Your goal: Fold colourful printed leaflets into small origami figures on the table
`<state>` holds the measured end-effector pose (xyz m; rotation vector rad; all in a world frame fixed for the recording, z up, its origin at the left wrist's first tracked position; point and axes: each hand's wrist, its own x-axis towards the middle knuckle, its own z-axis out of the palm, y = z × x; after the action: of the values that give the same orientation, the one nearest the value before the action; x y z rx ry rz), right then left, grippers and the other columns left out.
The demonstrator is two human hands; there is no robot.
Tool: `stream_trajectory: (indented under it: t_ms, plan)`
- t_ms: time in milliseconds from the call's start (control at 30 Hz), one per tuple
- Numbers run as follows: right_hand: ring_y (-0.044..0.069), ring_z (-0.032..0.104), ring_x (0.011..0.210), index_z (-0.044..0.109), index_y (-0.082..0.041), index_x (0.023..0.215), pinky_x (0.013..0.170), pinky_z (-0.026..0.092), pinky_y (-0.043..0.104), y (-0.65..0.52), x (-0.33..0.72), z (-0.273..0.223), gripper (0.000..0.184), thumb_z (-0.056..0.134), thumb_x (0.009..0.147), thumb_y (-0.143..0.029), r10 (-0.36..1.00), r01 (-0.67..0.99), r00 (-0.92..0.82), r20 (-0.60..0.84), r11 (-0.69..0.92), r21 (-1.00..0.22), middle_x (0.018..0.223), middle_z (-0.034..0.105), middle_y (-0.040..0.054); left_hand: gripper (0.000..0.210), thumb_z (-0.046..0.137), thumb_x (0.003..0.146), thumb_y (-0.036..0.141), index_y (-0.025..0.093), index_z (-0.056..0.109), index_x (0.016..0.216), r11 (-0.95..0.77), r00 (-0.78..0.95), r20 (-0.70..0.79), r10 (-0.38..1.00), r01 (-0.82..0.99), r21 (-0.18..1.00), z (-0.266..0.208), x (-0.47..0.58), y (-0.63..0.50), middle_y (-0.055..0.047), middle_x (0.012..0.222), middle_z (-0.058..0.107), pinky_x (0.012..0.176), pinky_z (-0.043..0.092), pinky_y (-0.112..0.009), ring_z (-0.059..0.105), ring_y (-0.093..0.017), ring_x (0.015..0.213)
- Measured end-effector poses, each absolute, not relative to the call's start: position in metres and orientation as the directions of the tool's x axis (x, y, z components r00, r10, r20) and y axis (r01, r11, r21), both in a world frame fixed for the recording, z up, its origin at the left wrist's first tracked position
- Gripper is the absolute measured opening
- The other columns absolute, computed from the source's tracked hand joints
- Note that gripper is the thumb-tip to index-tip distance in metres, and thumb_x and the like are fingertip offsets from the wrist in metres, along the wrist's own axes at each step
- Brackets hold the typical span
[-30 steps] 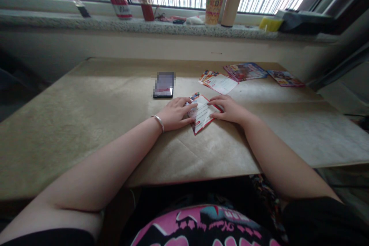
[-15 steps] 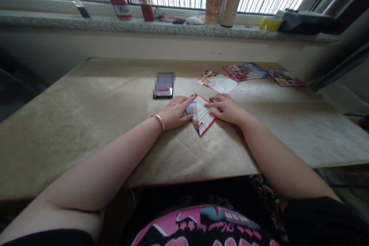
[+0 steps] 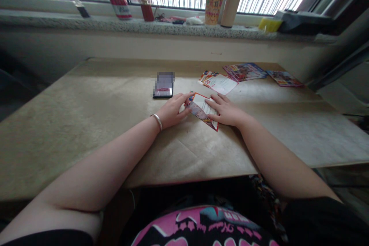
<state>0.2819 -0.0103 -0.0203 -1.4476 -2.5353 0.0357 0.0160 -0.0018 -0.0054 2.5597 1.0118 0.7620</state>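
Observation:
A printed paper sheet (image 3: 200,111) with a red border lies on the table before me, with a colourful flap folded over part of its white, text-covered side. Its left end is held between the thumb and fingers of my left hand (image 3: 173,110), which wears a silver bangle (image 3: 158,122). On the sheet's right side rests my right hand (image 3: 226,110), palm down with the fingers spread across the white part. Where the right fingers lie, the sheet's right edge is partly hidden.
Beyond my left hand lies a phone (image 3: 163,85). Several white-backed sheets (image 3: 220,83) and colourful printed sheets (image 3: 245,71) lie at the back right, with another small pile (image 3: 285,78) beside them. A can (image 3: 119,4) and a patterned cup (image 3: 213,5) stand on the windowsill (image 3: 173,30).
The sheet has turned, so its lower corner now points further right, and its coloured flap covers a different strip. My left hand has shifted slightly left; the right has barely moved.

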Motion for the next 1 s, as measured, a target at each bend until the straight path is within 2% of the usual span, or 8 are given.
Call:
stream_trajectory:
  t_ms: [133,300,500,633,733,833,933,1000]
  plan:
    - [0.039,0.022,0.146,0.045,-0.023,0.145,0.118,0.023,0.056,-0.010,0.282,-0.022,0.073,0.055,0.084,-0.062,0.868,0.856,-0.481,0.126,0.496,-0.147,0.155,0.036,0.0138,0.046,0.036,0.096,0.037,0.014,0.053,0.133,-0.702,0.614,0.352,0.707,0.544,0.461,-0.005,0.013,0.001,-0.011,0.119,0.063,0.104,0.042,-0.039,0.057,-0.022,0.110]
    - [0.041,0.018,0.147,0.043,-0.024,0.147,0.119,0.021,0.056,-0.011,0.281,-0.016,0.076,0.054,0.084,-0.064,0.890,0.878,-0.451,0.071,0.457,-0.141,0.158,0.031,0.0131,0.054,0.018,0.101,0.037,0.017,0.068,0.107,-0.728,0.679,0.294,0.672,0.535,0.429,-0.004,0.011,0.004,-0.005,0.091,0.070,0.114,0.030,-0.045,0.063,-0.019,0.096]
    - [0.039,0.019,0.147,0.043,-0.023,0.147,0.118,0.024,0.056,-0.009,0.282,-0.014,0.072,0.058,0.085,-0.055,0.861,0.854,-0.497,0.110,0.508,-0.111,0.159,0.030,0.0128,0.038,0.037,0.098,0.036,0.020,0.071,0.098,-0.736,0.680,0.288,0.675,0.586,0.340,-0.006,0.013,0.006,-0.004,0.093,0.074,0.107,0.036,-0.044,0.064,-0.019,0.091]
    - [0.037,0.026,0.145,0.048,-0.024,0.144,0.117,0.027,0.058,-0.009,0.281,-0.011,0.068,0.063,0.083,-0.050,0.838,0.838,-0.517,0.178,0.537,-0.096,0.153,0.039,0.0111,0.026,0.051,0.093,0.032,0.019,0.073,0.092,-0.803,0.749,0.292,0.595,0.537,0.258,-0.008,0.013,0.007,-0.006,0.086,0.073,0.096,0.043,-0.040,0.063,-0.020,0.085]
    - [0.037,0.026,0.144,0.058,-0.024,0.135,0.117,0.028,0.058,-0.012,0.279,-0.009,0.058,0.066,0.082,-0.047,0.815,0.824,-0.532,0.229,0.561,-0.083,0.150,0.043,0.0102,0.021,0.056,0.091,0.031,0.021,0.074,0.098,-0.832,0.778,0.294,0.555,0.516,0.204,-0.010,0.014,0.006,-0.007,0.093,0.070,0.091,0.046,-0.037,0.062,-0.021,0.091]
    - [0.038,0.024,0.144,0.068,-0.023,0.123,0.117,0.028,0.057,-0.014,0.279,-0.007,0.047,0.068,0.081,-0.045,0.799,0.815,-0.542,0.261,0.575,-0.067,0.147,0.046,0.0092,0.022,0.057,0.091,0.031,0.023,0.072,0.104,-0.843,0.787,0.301,0.538,0.510,0.174,-0.012,0.014,0.004,-0.008,0.106,0.067,0.096,0.046,-0.038,0.059,-0.022,0.103]
    - [0.035,0.037,0.134,0.070,-0.021,0.119,0.114,0.034,0.052,-0.015,0.279,-0.004,0.044,0.067,0.083,-0.045,0.789,0.804,-0.558,0.256,0.591,-0.068,0.131,0.060,0.0094,0.024,0.053,0.094,0.032,0.021,0.070,0.108,-0.858,0.805,0.298,0.513,0.488,0.159,-0.013,0.014,0.003,-0.009,0.128,0.061,0.110,0.039,-0.042,0.050,-0.024,0.125]
    - [0.032,0.047,0.123,0.070,-0.021,0.120,0.110,0.039,0.049,-0.015,0.279,-0.002,0.045,0.065,0.084,-0.047,0.785,0.796,-0.570,0.242,0.601,-0.074,0.121,0.066,0.0091,0.029,0.050,0.094,0.031,0.019,0.065,0.117,-0.853,0.818,0.244,0.521,0.494,0.167,-0.012,0.014,0.002,-0.009,0.142,0.052,0.115,0.033,-0.042,0.043,-0.024,0.135]
